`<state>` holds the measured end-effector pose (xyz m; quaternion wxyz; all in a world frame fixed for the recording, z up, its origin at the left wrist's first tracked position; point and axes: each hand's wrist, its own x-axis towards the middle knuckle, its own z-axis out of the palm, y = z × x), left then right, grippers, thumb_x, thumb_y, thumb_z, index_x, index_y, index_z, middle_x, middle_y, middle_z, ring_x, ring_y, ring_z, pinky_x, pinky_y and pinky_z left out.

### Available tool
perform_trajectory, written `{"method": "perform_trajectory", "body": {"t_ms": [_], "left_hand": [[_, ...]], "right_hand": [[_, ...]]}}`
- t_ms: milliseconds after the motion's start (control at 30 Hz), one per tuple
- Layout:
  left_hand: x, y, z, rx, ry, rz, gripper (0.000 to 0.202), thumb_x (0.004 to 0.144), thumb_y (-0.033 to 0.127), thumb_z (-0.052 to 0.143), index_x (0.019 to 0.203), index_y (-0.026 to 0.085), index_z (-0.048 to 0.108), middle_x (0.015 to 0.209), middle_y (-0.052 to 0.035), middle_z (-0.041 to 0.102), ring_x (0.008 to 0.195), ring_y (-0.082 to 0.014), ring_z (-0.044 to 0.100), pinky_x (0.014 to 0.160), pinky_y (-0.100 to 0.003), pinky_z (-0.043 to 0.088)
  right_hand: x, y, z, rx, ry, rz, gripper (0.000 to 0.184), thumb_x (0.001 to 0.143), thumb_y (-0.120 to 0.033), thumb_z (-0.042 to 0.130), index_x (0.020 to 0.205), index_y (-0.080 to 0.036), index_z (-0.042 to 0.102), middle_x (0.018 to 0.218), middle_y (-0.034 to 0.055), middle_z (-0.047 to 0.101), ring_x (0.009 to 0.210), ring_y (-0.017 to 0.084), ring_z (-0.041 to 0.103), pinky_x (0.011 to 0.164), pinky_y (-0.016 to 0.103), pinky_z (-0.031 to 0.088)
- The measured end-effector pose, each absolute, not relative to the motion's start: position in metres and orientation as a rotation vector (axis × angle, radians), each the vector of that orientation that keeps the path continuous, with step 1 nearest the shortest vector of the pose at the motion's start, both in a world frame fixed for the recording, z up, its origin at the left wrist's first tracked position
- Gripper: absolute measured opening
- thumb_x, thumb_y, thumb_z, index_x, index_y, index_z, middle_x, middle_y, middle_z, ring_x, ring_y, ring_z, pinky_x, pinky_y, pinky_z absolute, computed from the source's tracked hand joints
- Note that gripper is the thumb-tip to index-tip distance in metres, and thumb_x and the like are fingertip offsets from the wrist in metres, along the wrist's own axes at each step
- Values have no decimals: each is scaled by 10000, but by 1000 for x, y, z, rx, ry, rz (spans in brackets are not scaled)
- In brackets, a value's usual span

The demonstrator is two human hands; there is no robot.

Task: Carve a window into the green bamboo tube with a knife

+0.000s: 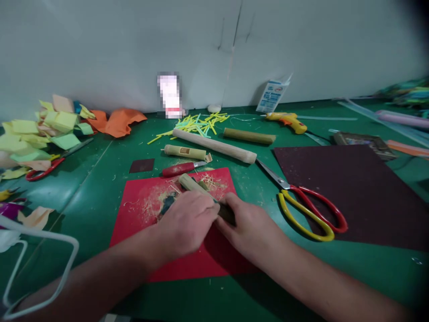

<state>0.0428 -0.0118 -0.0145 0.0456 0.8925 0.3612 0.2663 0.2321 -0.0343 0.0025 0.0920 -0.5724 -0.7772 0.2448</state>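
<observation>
Left hand [187,221]: grip clamped on bamboo stick [190,184]. Right hand [250,229]: grip closed round dark handle [226,213]. Shavings [212,181] lay on red sheet [137,223], green worktop [100,179].

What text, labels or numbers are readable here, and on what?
None legible.
white-and-blue packet against the wall: blue print, too small and blurred.
bottle by the wall: blurred out.
short bamboo piece: tan label patch, nothing readable.
bamboo stick in the left hand, dark handle in the right hand: no markings seen.
</observation>
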Motion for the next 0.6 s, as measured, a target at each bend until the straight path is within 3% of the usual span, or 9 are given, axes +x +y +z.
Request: {"method": "perform_trajectory", "body": {"t_ms": [133, 333, 467, 600], "left_hand": [[45, -13, -9, 2765, 1167, 944, 206, 883, 193, 431, 928, 166, 630, 868, -82, 621, 815, -203, 548, 701, -373, 467], [39, -12, -8, 2787, 1091, 845, 205, 888, 203, 437, 932, 178, 636, 860, -66, 628, 799, -184, 545, 701, -340, 466], [19, 5, -13, 2734, 1328, 931, 184, 877, 194, 469, 915, 150, 643, 880, -84, 603, 835, -198, 525, 743, -369, 448], [13, 12, -16, 2729, 1336, 932, 196, 883, 186, 462, 938, 145, 646, 896, -84, 594, 852, -190, 520, 752, -353, 448]], "right_hand": [[232, -34, 3, -1731, -2281, 706, 148, 825, -352, 484, 805, -206, 471, 710, 26, 619, 608, 159, 548, 496, 256, 270], [232, -34, 1, -1707, -2304, 706, 145, 829, -355, 478, 815, -211, 464, 701, 16, 614, 595, 158, 544, 494, 258, 266], [232, -33, 3, -1733, -2276, 699, 184, 852, -386, 439, 800, -213, 474, 691, 18, 611, 603, 163, 544, 500, 260, 280], [233, -32, 5, -1748, -2246, 723, 212, 811, -403, 500, 921, -222, 510, 778, 26, 646, 650, 180, 575, 523, 261, 310]]}}
